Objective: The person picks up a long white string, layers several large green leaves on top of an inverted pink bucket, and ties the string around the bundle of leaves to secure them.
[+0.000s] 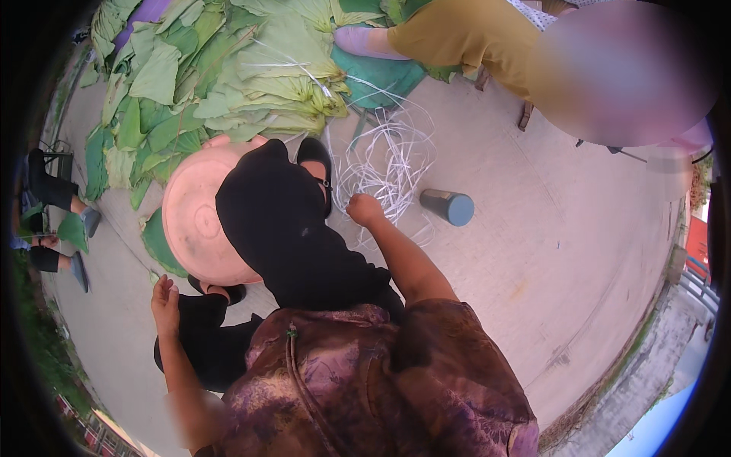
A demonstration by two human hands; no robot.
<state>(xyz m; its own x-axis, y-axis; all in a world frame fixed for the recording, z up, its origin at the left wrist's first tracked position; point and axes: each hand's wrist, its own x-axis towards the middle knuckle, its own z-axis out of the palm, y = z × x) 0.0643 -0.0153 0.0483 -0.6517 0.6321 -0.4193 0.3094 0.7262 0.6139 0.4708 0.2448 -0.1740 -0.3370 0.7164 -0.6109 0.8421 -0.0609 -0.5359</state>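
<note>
My right hand is closed at the near edge of a loose tangle of white plastic strips on the ground, gripping some of them. My left hand is raised beside my knee, its fingers loosely bent and apart, with nothing visible in it. Between my legs stands a round pink plastic basin, bottom side up, partly hidden by my black trouser leg. A green leaf sticks out from under its left side, near my left hand.
Large green leaves are heaped beyond the basin, some tied with white strips. A grey-blue cylindrical flask lies right of the tangle. A person in mustard trousers sits at the far right; another person's legs show at the left.
</note>
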